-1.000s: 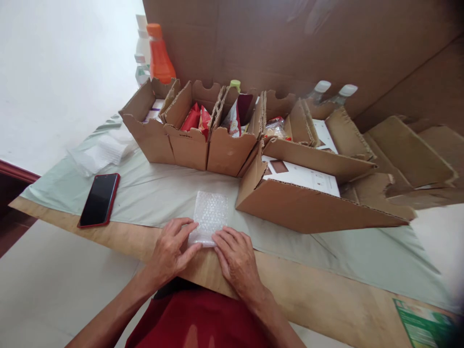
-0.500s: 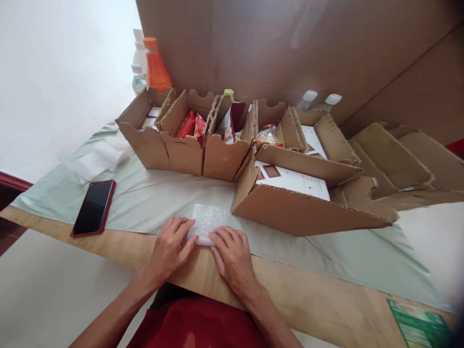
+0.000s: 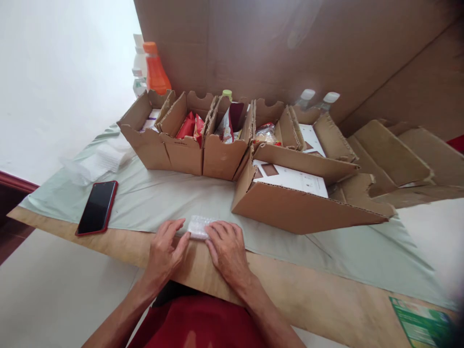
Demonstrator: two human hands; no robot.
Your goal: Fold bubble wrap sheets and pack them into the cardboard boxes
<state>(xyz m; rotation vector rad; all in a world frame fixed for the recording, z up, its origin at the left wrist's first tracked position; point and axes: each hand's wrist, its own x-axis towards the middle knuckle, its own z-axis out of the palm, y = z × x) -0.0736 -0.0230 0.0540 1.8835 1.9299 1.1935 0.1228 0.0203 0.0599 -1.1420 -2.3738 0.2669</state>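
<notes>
A small folded bundle of bubble wrap (image 3: 197, 227) lies flat at the front edge of the table cloth, between my two hands. My right hand (image 3: 228, 245) covers its right end, fingers on top and thumb at the near edge. At the left end is my left hand (image 3: 166, 247), its fingers stretched forward and spread from the thumb. That thumb tip is at the bundle's near left corner; whether it presses on it I cannot tell. Anything wrapped inside the bundle is hidden.
Cardboard bins (image 3: 181, 154) with packets and boxes stand behind. A wider bin (image 3: 290, 210) juts forward on the right. A phone (image 3: 97, 207) and loose bubble wrap (image 3: 96, 162) lie left. Bottles, one an orange bottle (image 3: 155, 72), stand behind. A green card (image 3: 422, 321) lies front right.
The bubble wrap has been folded over into a shorter, narrower bundle. My left hand has drawn slightly left and its fingers have parted from the wrap; the right hand stays on it.
</notes>
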